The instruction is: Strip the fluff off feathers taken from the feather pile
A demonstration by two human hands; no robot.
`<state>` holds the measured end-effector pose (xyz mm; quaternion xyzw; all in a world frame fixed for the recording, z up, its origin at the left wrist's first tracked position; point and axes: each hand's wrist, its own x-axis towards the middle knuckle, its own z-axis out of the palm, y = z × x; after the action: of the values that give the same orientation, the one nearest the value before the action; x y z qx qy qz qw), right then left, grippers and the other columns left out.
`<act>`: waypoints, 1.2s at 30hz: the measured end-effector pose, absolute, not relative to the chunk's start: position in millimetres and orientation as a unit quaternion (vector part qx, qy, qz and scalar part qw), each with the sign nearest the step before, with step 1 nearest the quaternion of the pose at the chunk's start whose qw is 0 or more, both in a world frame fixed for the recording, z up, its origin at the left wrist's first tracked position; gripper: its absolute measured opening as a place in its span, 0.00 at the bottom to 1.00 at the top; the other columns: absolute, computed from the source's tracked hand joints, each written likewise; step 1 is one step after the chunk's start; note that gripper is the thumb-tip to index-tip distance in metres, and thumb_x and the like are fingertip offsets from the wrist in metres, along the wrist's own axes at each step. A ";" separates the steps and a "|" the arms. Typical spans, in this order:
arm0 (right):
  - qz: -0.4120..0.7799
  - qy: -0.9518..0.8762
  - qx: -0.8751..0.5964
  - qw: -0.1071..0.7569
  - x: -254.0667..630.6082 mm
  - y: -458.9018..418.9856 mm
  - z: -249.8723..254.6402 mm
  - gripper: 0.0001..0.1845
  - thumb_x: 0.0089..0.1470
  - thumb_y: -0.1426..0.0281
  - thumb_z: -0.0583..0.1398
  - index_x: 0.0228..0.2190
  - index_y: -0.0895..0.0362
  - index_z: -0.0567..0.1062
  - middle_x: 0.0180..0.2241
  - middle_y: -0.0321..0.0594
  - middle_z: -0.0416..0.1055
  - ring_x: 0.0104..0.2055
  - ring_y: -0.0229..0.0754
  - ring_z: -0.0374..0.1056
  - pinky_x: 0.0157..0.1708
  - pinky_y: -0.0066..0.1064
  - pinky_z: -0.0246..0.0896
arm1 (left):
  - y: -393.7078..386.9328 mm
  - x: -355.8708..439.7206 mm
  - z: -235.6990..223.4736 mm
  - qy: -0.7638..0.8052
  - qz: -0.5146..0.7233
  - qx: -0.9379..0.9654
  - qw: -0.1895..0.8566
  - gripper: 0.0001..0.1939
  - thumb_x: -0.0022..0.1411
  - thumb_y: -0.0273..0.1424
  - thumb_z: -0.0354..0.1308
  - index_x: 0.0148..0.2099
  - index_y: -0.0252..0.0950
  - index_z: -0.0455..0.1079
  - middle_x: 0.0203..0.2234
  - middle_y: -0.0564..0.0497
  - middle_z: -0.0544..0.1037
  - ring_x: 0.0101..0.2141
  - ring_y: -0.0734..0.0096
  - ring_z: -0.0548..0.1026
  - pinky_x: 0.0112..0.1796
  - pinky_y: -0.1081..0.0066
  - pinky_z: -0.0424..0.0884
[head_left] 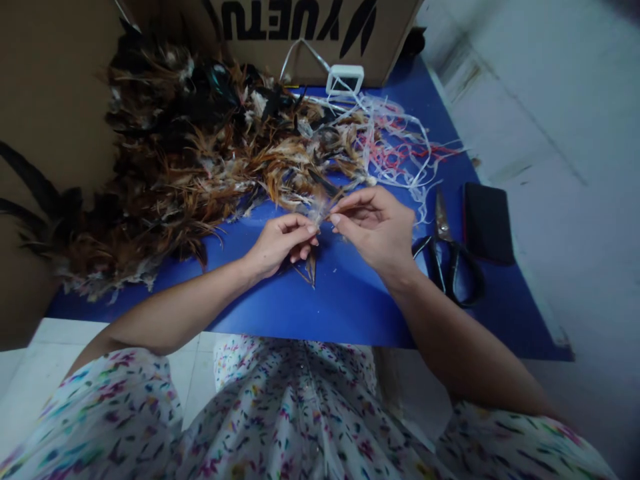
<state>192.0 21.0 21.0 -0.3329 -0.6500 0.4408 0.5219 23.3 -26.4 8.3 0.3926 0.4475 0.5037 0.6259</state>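
Note:
Above a blue table, my left hand pinches a small bunch of brown feathers whose tips hang down below the fingers. My right hand is closed in a pinch on the pale fluffy end of the same feathers, right beside my left fingertips. Behind both hands lies a large heap of brown, black and white feathers, spread over the left half of the table.
Black-handled scissors lie right of my right hand, with a black flat case beyond them. A tangle of white and red plastic string and a white holder sit at the back. A cardboard box stands behind.

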 end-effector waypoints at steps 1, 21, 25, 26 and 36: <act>0.443 -0.649 -0.332 0.522 191.8 20.8 20.6 0.09 0.47 0.73 0.67 0.31 0.54 0.73 0.30 0.35 0.76 0.32 0.39 0.75 0.32 0.33 0.75 | -26.1 23.2 8.1 0.448 0.504 0.391 0.627 0.14 0.52 0.37 0.70 0.31 0.34 0.71 0.23 0.55 0.76 0.16 0.83 0.69 0.14 0.80 0.56; 0.471 -0.663 -0.300 0.499 193.9 24.1 17.6 0.10 0.48 0.74 0.67 0.34 0.54 0.73 0.32 0.33 0.76 0.34 0.37 0.75 0.37 0.30 0.73 | -24.1 21.6 8.6 0.455 0.496 0.388 0.630 0.15 0.50 0.38 0.72 0.30 0.34 0.71 0.22 0.55 0.76 0.16 0.83 0.69 0.14 0.80 0.56; 0.467 -0.673 -0.306 0.485 193.9 24.3 17.2 0.10 0.48 0.72 0.67 0.34 0.53 0.73 0.32 0.34 0.77 0.35 0.38 0.75 0.37 0.32 0.73 | -23.5 20.8 8.8 0.452 0.490 0.384 0.639 0.16 0.49 0.38 0.72 0.30 0.34 0.71 0.22 0.55 0.76 0.16 0.83 0.69 0.14 0.80 0.57; 0.465 -0.676 -0.308 0.482 193.6 24.1 17.0 0.10 0.48 0.72 0.67 0.34 0.53 0.73 0.32 0.34 0.77 0.35 0.38 0.75 0.37 0.32 0.73 | -23.3 20.7 8.8 0.452 0.490 0.382 0.640 0.16 0.49 0.38 0.72 0.30 0.34 0.71 0.22 0.55 0.76 0.16 0.83 0.69 0.14 0.80 0.57; 0.491 -0.657 -0.311 0.481 193.8 24.2 20.7 0.12 0.46 0.69 0.69 0.34 0.54 0.73 0.31 0.34 0.77 0.34 0.38 0.74 0.37 0.33 0.73 | -23.1 20.1 9.8 0.464 0.485 0.391 0.629 0.12 0.48 0.35 0.70 0.28 0.34 0.71 0.20 0.55 0.76 0.16 0.82 0.68 0.15 0.79 0.57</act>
<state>193.8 24.2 20.7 -0.3106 -0.6570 0.4905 0.4809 20.1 -23.1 9.8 0.3914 0.4637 0.4854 0.6294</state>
